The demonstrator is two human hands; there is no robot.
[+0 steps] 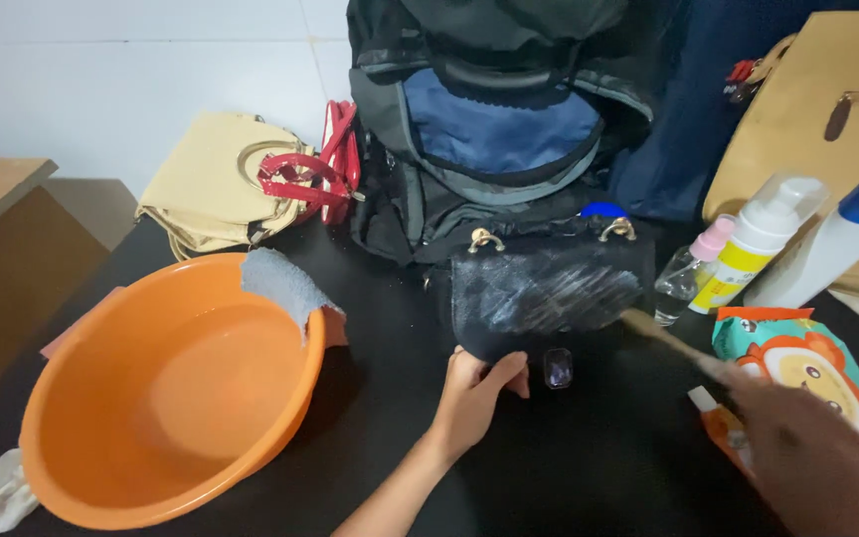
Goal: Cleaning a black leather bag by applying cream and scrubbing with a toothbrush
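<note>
Right hand (812, 462), blurred, fingers clenched on wooden-handled brush (663, 336), bristle end on small black leather handbag (549, 293), up-left. Left hand (474, 393) nearer, fingers gripping bag's lower edge on black counter (589, 467).

A small handbag (547, 290) lies in the middle of the table (400, 418). A big basin (166, 393) sits to its left, with a cloth (285, 283) hanging on its rim. A backpack (499, 129) stands behind the handbag. Bottles (758, 244) stand to the right, with a wipes pack (812, 373) before them.
</note>
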